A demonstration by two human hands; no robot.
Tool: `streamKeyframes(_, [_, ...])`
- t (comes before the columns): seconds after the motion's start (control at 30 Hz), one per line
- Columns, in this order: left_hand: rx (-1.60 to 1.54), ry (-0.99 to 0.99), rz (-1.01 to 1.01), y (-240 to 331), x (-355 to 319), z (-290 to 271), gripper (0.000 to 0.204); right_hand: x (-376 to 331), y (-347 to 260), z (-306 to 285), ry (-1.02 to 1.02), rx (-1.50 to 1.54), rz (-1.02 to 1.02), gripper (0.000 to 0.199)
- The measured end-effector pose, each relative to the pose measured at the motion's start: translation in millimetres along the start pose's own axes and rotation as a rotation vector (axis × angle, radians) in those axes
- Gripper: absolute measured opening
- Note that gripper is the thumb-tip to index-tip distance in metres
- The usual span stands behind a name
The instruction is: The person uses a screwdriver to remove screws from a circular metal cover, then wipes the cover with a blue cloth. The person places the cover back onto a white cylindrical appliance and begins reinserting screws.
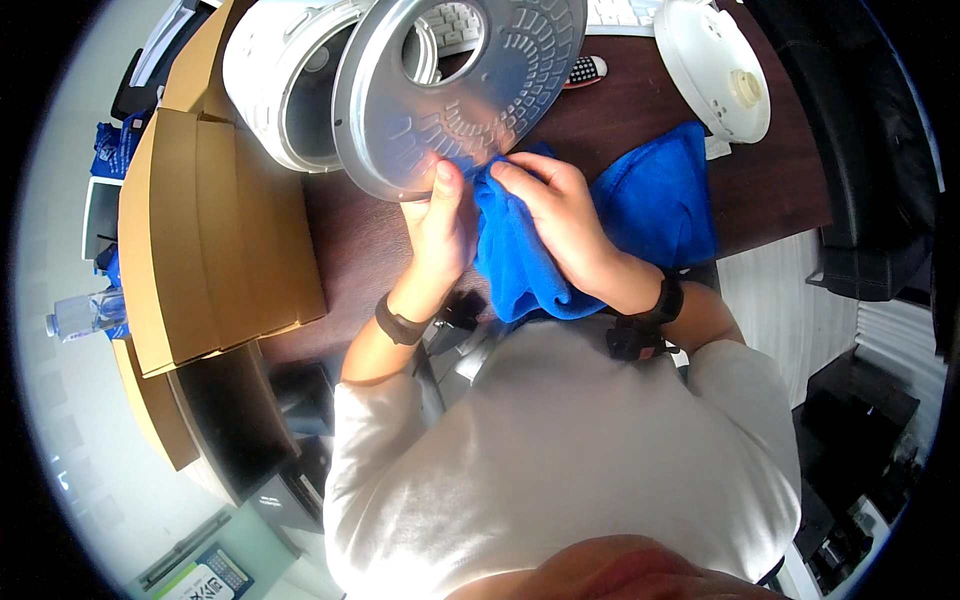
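Observation:
My left hand (436,225) grips the lower rim of a round, shiny metal disc (385,105), its thumb on the face and its fingers hidden behind. The disc is tilted up and has a large hole and rings of stamped slots. A bunched blue cloth (520,255) is pinched in my right hand (565,215) and pressed against the disc's lower edge. Behind the disc, a white cylindrical housing (270,75) with a dark round opening lies at the left. On the table to the right of my right hand is another spread blue cloth (660,195).
A cardboard box (215,230) stands along the table's left side. At the back right rests a round white cover (720,80) on the dark wooden table (770,190). A white keyboard (620,14) lies at the far edge, and a black chair (850,150) is on the right.

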State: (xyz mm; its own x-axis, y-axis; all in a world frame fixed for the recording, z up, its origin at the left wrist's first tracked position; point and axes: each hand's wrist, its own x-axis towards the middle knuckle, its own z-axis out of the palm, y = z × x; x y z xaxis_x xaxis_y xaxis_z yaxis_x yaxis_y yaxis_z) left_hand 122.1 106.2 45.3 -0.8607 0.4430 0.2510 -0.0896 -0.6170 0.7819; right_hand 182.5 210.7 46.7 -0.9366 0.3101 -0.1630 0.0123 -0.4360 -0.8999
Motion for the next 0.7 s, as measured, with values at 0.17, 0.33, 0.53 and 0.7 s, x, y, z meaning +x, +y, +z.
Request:
streamKeyframes(0.17, [0.164, -0.086, -0.042, -4.0, -6.1, -2.5, 0.065, 12.5, -2.3, -16.4, 0.107, 0.226, 0.029, 0.023])
streamKeyframes(0.33, [0.235, -0.061, -0.097, -7.6, -14.7, -13.4, 0.059, 3.0, -2.6, -6.3, 0.076, 0.014, 0.007, 0.024])
streamKeyframes(0.53, [0.248, 0.037, -0.007, 1.3, -10.5, -1.1, 0.039, -2.0, -2.7, -4.6, -0.189, -0.099, -0.032, 0.023])
streamKeyframes(0.7, [0.174, 0.044, 0.037, -2.6, -9.3, 4.0, 0.033, -2.4, -0.7, -4.5, -0.138, -0.05, 0.013, 0.023])
